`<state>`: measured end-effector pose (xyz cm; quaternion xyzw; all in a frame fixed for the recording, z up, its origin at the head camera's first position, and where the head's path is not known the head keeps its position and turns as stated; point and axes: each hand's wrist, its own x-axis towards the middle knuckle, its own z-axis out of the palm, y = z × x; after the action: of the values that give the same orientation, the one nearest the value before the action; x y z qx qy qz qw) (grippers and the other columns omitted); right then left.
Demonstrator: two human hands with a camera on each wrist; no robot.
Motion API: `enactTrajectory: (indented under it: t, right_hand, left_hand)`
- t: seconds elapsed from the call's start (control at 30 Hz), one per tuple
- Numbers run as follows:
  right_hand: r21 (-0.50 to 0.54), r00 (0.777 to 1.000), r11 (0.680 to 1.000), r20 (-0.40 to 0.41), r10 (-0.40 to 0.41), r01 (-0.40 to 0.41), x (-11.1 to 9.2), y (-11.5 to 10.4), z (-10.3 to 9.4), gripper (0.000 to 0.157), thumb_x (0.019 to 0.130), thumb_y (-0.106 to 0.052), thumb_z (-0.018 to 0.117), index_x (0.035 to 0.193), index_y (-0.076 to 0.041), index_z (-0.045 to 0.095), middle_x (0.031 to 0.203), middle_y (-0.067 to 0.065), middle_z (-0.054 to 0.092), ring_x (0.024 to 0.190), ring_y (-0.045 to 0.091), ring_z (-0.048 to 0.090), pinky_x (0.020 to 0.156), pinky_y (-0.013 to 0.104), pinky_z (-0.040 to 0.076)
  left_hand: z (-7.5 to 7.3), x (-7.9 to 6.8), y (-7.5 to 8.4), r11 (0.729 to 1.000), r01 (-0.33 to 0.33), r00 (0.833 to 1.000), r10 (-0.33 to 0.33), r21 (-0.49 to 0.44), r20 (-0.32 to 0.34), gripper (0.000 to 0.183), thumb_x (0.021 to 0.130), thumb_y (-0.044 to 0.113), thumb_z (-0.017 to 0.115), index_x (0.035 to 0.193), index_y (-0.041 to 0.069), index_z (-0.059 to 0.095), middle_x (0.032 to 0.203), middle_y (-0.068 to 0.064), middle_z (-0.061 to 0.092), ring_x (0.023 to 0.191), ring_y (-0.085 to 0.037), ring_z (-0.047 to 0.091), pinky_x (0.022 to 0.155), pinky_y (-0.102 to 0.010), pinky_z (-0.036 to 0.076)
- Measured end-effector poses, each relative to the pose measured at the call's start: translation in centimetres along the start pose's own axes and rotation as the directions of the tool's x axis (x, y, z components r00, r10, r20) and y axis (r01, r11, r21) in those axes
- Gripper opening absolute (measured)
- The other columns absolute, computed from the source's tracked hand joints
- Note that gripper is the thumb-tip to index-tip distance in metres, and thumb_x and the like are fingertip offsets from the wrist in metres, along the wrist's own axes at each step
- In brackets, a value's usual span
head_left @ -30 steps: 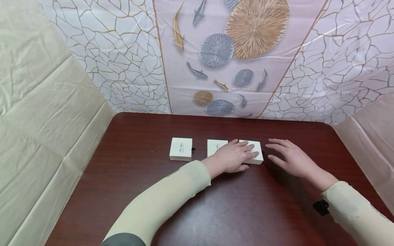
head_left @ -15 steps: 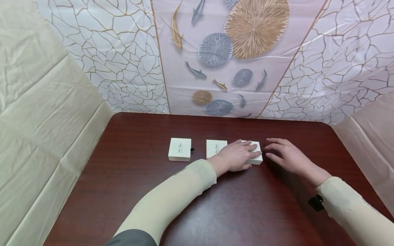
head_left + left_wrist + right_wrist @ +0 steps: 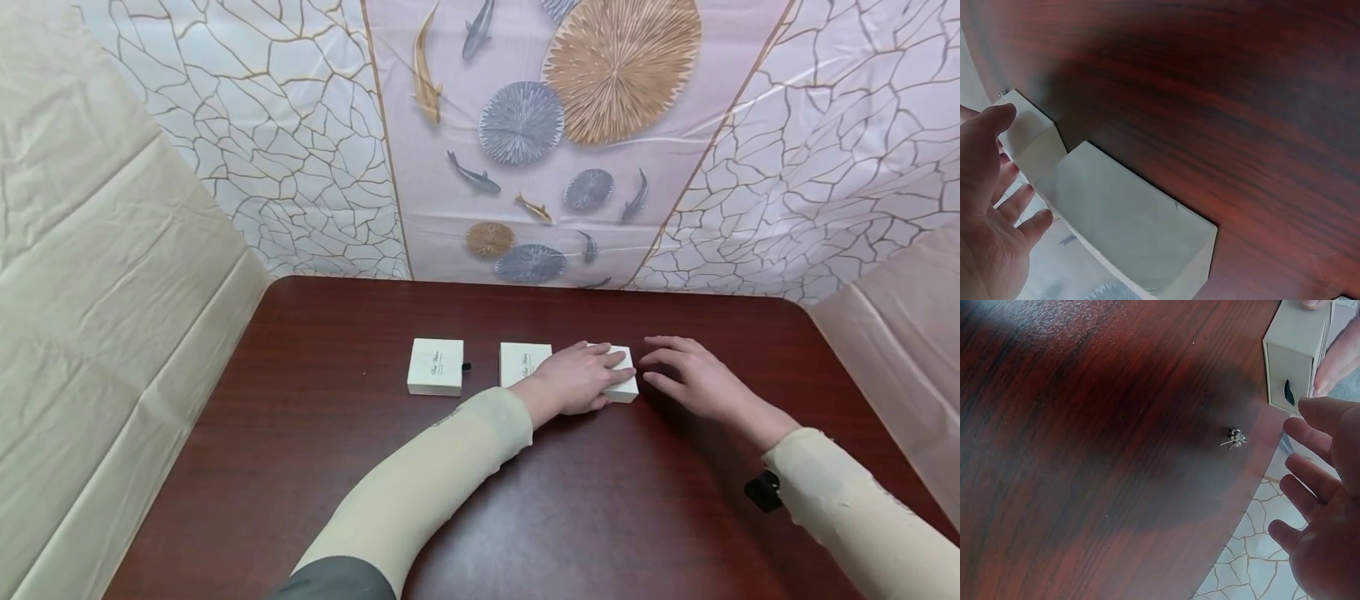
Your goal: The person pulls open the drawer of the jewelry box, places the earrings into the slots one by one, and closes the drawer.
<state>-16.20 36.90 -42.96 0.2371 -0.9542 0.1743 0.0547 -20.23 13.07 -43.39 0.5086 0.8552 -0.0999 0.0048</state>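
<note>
Three small white boxes with printed lettering stand in a row on the dark red-brown table (image 3: 360, 492). On the right box (image 3: 630, 387), my left hand (image 3: 573, 379) lies with its fingers spread straight over the top and its thumb low at the near side. Just right of that box my right hand (image 3: 693, 379) hovers with loosely bent fingers, holding nothing. In the right wrist view a black pull tab (image 3: 1289, 392) shows on the box's end. A tiny glittering metal piece with a thin pin (image 3: 1235, 437) lies on the table near my right fingertips.
The middle box (image 3: 521, 360) is partly covered by my left hand and forearm. Farther left stands the third box (image 3: 437, 367), a black tab on its right side. A patterned cloth (image 3: 480, 208) hangs behind the table, and plain fabric (image 3: 112, 250) flanks it.
My left hand has shifted slightly right over the right box, and its thumb has drawn in toward the box. My right wrist has moved a little left. The boxes stay in place.
</note>
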Motion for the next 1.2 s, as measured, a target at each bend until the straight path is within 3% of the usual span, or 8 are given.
enactTrajectory:
  t: [0.47, 1.03, 1.2]
  right_hand:
    - [0.026, 1.000, 1.000, 0.017, 0.000, -0.001, 0.5, 0.1, 0.5, 0.016, 0.096, -0.007, 0.078, 0.111, -0.002, 0.079, 0.139, 0.032, 0.063, 0.129, 0.054, 0.055, 0.104, 0.070, 0.043]
    - [0.051, 0.999, 0.999, 0.043, 0.006, -0.008, 0.9, -0.2, 0.9, 0.005, 0.097, -0.006, 0.078, 0.102, -0.005, 0.079, 0.139, 0.032, 0.063, 0.133, 0.054, 0.052, 0.107, 0.069, 0.042]
    - [0.050, 1.000, 0.999, 0.018, -0.023, 0.022, 1.1, -0.2, 1.2, 0.004, 0.094, -0.004, 0.079, 0.097, -0.007, 0.078, 0.136, 0.031, 0.065, 0.132, 0.055, 0.053, 0.105, 0.068, 0.042]
  left_hand:
    - [0.8, -0.6, 0.0, 1.000, -0.014, 0.999, 0.014, 0.010, -0.029, 0.063, 0.110, 0.038, 0.059, 0.169, 0.032, 0.035, 0.174, 0.002, 0.034, 0.160, -0.022, 0.033, 0.126, -0.038, 0.036]
    - [1.2, -0.9, 0.3, 0.996, -0.017, 0.996, 0.025, 0.086, -0.089, 0.062, 0.111, 0.040, 0.057, 0.168, 0.033, 0.036, 0.171, 0.004, 0.039, 0.157, -0.019, 0.038, 0.124, -0.034, 0.038]
    - [1.3, -0.9, 0.2, 0.995, -0.022, 0.994, 0.032, 0.100, -0.105, 0.062, 0.111, 0.041, 0.057, 0.168, 0.032, 0.037, 0.169, 0.004, 0.040, 0.157, -0.019, 0.039, 0.124, -0.033, 0.037]
